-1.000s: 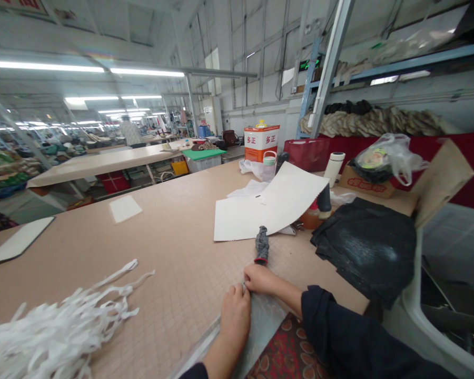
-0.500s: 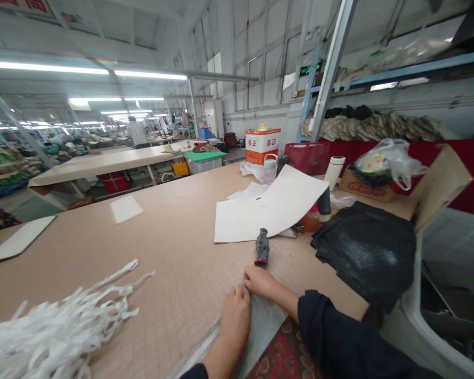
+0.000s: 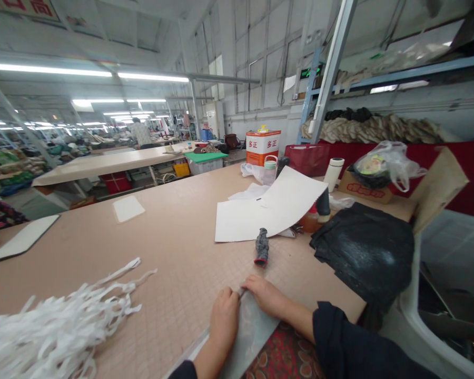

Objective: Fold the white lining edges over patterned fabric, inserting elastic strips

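Along the near edge of the brown tabletop (image 3: 174, 221), the clear sheet (image 3: 250, 329) lies partly over red patterned cloth (image 3: 286, 352). Both hands are closed on its far end, fingertips nearly meeting: the left hand (image 3: 226, 316) has its fingers bent tightly over it, and the right hand (image 3: 264, 296) pinches it between thumb and fingers. Just beyond sits a grey knitted piece (image 3: 262, 245) with a red rim, by the large white board (image 3: 253, 218). White strips (image 3: 59, 329) lie heaped on the left, black material (image 3: 367, 252) on the right.
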`<state>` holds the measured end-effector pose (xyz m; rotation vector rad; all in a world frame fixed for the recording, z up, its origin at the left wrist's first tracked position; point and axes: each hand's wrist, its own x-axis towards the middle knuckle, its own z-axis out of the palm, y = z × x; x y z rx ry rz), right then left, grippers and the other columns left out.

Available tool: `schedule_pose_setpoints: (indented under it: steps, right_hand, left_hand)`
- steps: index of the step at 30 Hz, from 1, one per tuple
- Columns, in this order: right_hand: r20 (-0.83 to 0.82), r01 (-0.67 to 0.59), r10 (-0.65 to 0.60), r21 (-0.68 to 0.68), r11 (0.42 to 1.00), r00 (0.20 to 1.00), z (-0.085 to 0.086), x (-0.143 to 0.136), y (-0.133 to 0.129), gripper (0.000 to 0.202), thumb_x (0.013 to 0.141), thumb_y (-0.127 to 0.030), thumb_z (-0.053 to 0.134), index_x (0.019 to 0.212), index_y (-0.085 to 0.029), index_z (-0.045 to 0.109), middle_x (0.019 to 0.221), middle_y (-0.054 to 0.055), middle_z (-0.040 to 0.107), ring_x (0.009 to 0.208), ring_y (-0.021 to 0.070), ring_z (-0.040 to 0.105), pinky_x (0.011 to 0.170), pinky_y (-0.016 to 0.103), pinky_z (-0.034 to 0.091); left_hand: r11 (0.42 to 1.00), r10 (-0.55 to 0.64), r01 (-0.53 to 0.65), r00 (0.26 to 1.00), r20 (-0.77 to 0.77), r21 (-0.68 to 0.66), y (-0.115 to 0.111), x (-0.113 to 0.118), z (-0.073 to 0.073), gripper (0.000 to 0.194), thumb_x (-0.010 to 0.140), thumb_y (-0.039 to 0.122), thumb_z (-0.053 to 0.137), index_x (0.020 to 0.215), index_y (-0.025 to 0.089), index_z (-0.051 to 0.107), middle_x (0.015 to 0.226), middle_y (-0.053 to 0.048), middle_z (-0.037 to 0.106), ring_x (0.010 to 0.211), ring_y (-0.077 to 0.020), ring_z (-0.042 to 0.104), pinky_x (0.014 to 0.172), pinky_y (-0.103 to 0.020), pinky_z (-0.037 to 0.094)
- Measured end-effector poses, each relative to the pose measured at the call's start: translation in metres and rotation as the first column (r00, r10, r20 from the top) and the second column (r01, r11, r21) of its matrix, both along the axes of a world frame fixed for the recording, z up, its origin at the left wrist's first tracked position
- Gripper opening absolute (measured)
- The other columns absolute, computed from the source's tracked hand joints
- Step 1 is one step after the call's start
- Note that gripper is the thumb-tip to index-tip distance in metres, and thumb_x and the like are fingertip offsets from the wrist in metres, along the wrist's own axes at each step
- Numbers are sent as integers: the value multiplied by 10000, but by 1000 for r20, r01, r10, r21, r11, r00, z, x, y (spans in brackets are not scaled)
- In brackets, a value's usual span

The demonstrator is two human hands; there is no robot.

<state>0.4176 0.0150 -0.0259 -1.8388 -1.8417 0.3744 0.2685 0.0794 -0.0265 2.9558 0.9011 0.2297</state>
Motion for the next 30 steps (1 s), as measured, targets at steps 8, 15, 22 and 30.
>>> schedule_pose_setpoints:
  steps: [8,15,22,30]
  right_hand:
    - [294,-201,177,52,978,939,5,-6,-12,151,853,-143,461,915,-167,596,946,61,590,918,187,496,816,313,424]
    - [372,-256,231,19,966,899,12,-7,-20,185,860,-130,451,1010,-160,556,981,81,589,958,204,499,826,325,432]
    - [328,-284,272,-11,959,905,7,-6,-21,283,847,-90,426,1092,-175,538,1061,93,577,1025,202,478,870,326,411]
    - [458,-255,272,-99,962,846,9,-15,-15,311,764,9,431,988,-120,605,967,136,606,928,233,525,794,344,428]
  left_hand:
    - [987,-149,154,984,-99,40,-9,-19,7,244,814,56,471,1022,125,577,947,-74,589,857,-210,533,736,-347,466]
    - [993,-122,119,977,-177,-27,-5,-84,13,214,823,64,478,982,156,587,956,-60,589,858,-192,537,749,-319,475]
    - [997,-76,72,990,-121,-31,-4,-189,5,335,776,15,477,1032,212,564,965,-27,590,855,-152,529,768,-247,438]
    - [982,-6,10,1000,-19,187,-14,-267,5,265,731,29,546,918,214,581,837,7,598,745,-153,514,713,-265,405]
